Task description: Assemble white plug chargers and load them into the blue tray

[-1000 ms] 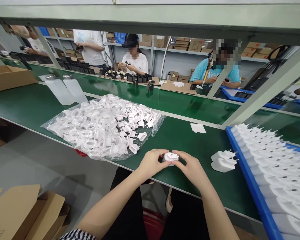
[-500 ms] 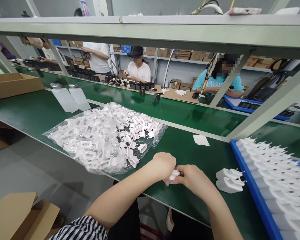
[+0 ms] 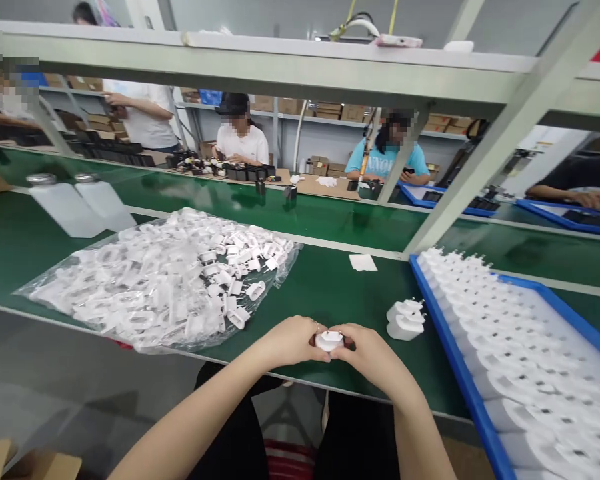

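Note:
Between my two hands, near the front edge of the green bench [image 3: 325,287], is a white two-pin plug adapter [image 3: 329,341]. My left hand [image 3: 294,341] grips it from the left, thumb and fingers closed round it. From the other side my right hand [image 3: 367,348] pinches it as well. Two more white plug adapters [image 3: 405,320] stand side by side on the bench to the right of my hands, pins pointing right. Left of my hands lies a clear plastic bag [image 3: 145,280] heaped with small white plug pieces [image 3: 239,317], some spilling from its opening.
A blue-rimmed tray [image 3: 447,353] at the right holds rows of white adapters. A white slip [image 3: 363,262] lies behind my hands. Two squeeze bottles [image 3: 65,207] stand at the left. A slanted post [image 3: 433,223] rises behind the tray. Several people work across the bench.
My view has swung to the right, bringing more of the blue tray into sight. My left hand has turned from reaching over the adapter to holding its left side; the right hand still grips it.

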Demonstrator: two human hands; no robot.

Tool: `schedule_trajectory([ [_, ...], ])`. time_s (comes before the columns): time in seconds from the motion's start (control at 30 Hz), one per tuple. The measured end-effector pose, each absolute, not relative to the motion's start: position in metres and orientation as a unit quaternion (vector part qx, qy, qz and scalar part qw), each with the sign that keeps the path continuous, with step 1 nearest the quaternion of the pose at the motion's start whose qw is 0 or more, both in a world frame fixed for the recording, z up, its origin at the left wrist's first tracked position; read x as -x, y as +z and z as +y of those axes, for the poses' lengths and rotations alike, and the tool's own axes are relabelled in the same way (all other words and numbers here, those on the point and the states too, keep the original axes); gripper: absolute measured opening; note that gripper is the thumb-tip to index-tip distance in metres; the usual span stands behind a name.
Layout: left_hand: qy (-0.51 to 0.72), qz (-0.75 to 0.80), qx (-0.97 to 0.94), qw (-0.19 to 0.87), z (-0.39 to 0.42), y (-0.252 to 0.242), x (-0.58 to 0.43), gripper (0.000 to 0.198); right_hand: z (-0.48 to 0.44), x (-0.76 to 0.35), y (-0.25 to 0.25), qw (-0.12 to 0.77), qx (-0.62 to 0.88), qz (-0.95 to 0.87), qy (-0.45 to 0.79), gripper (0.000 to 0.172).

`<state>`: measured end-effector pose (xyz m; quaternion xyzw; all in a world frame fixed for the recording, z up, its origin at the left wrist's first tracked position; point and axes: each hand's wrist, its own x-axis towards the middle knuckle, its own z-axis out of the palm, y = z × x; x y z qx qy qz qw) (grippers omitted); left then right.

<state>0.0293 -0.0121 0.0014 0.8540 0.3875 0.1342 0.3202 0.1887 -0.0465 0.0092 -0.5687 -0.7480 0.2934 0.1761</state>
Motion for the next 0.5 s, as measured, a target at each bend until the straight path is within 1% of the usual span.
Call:
schedule_trajectory([
  [0.17,0.122,0.38,-0.869,0.291,-0.032,-0.01,-0.087,0.036,-0.083,-0.234,-0.001,0.228,0.663,-0.658,0.274,0.031],
  [0.27,0.097,0.403,-0.866,0.281,-0.036,-0.016,-0.122,0.056,-0.095,-0.257,-0.008,0.253,0.722,-0.592,0.253,0.043],
  [0.33,0.091,0.424,-0.857,0.278,-0.036,-0.018,-0.139,0.071,-0.101,-0.266,-0.013,0.284,0.755,-0.552,0.213,0.055],
  [0.37,0.087,0.438,-0.852,0.274,-0.036,-0.018,-0.146,0.075,-0.104,-0.27,-0.015,0.302,0.765,-0.536,0.19,0.059],
  [0.43,0.074,0.461,-0.843,0.266,-0.035,-0.019,-0.156,0.077,-0.109,-0.273,-0.019,0.337,0.769,-0.521,0.155,0.062],
  [0.5,0.064,0.48,-0.834,0.264,-0.034,-0.019,-0.161,0.076,-0.113,-0.274,-0.021,0.359,0.764,-0.518,0.14,0.061],
])
